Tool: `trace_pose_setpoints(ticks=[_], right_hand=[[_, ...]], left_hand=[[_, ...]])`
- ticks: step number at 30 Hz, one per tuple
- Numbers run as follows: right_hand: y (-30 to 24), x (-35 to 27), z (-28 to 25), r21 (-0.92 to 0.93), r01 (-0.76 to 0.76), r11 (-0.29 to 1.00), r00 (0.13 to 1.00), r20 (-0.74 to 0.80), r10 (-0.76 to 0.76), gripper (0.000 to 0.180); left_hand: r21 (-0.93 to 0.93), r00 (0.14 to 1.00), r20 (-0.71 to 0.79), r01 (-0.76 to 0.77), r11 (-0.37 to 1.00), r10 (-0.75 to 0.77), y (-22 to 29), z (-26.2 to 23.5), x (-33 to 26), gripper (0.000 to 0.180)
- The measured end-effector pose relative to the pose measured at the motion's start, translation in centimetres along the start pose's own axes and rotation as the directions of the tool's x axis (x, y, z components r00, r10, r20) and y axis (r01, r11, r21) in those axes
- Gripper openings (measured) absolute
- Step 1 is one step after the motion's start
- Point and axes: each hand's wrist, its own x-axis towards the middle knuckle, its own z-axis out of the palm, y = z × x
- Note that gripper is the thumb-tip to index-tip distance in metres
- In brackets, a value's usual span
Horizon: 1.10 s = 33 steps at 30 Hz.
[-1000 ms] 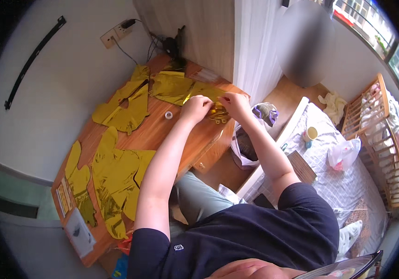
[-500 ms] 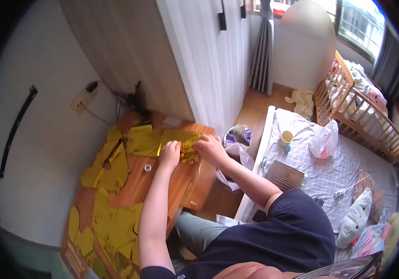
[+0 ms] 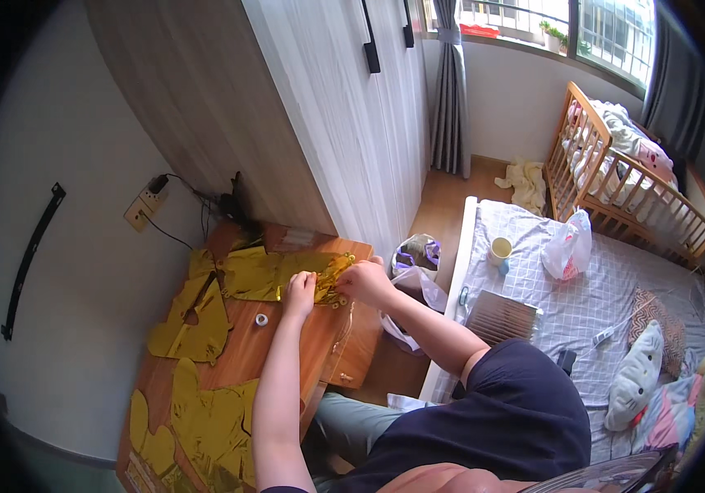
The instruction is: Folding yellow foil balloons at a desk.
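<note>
A crinkled gold foil sheet (image 3: 254, 275) lies across the far end of the wooden desk. My left hand (image 3: 300, 296) is closed at its near edge, thumb and fingers pinched on the foil. Just to the right, my right hand (image 3: 366, 284) has its fingers bent together on the bunched right end of the same sheet. Exactly what the fingertips grip is too small to make out. Several small gold scraps (image 3: 337, 301) sit beneath the right hand. A small white tape roll (image 3: 262, 320) rests left of my left forearm.
More cut foil pieces (image 3: 192, 324) cover the desk's left side, and a large one (image 3: 213, 415) lies nearer me. A wardrobe (image 3: 344, 123) rises behind the desk (image 3: 241, 337). Right of it are a bag (image 3: 418, 255) and a bed (image 3: 590, 304) holding a yellow cup (image 3: 500, 249).
The view has tilted up slightly, so the desk appears lower. Both hands stay at the foil's right end, the right hand's fingers shifting a little against it.
</note>
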Motion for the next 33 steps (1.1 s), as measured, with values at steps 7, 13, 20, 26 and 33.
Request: trace_pose_setpoints(ticks=[7,13,20,26,33], right_hand=[[-0.3,1.4,-0.7,-0.09,-0.18,0.98,0.978,0.093,0.188,0.019],[-0.4,2.2,-1.7,0.048,-0.195,0.98,0.975,0.118,0.188,0.025],[-0.2,3.2,-1.9,0.094,-0.189,0.977,0.977,0.113,0.178,0.027],[0.4,3.1,-1.5,0.177,-0.133,0.975,0.99,0.071,0.122,0.025],[0.8,2.4,-1.1,0.251,-0.142,0.957,0.99,0.047,0.134,0.026]], left_hand=[[-0.148,0.987,-0.007,-0.16,0.976,0.161,3.0,-1.0,-2.1,0.034],[-0.283,0.995,-0.046,-0.098,0.954,0.089,3.5,-1.1,-2.6,0.025],[-0.333,0.988,-0.118,-0.135,0.933,0.101,1.8,-0.6,-2.2,0.022],[-0.316,0.997,-0.065,-0.067,0.946,0.049,3.3,-1.3,-2.5,0.02],[-0.335,0.991,-0.107,-0.115,0.935,0.084,3.8,-1.8,-2.7,0.018]])
